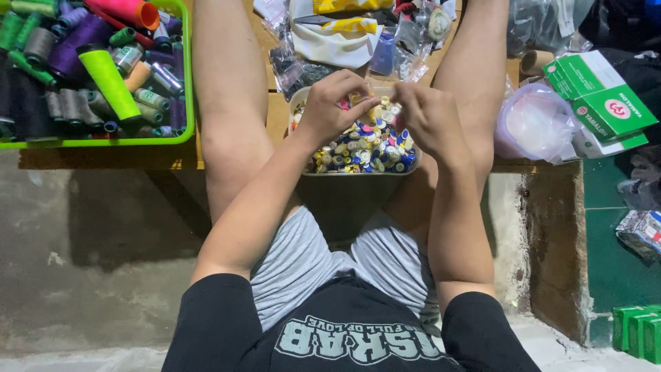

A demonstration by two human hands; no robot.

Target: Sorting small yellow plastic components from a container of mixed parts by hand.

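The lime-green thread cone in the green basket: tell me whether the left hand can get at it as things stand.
Probably yes. The lime-green thread cone lies on top in the open green basket, uncovered. The left hand is busy over the button tub and must cross the left leg.

A single head-worn camera looks steeply down and forward from close above the seated person's chest and lap, past both bare knees to the low wooden board (pixel 275 120), with grey concrete floor (pixel 89 275) at left.

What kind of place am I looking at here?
Probably a home sewing or tailoring workspace on the floor: a green plastic basket full of thread cones, a clear tub of mixed coloured buttons under both hands, and green cardboard boxes alongside.
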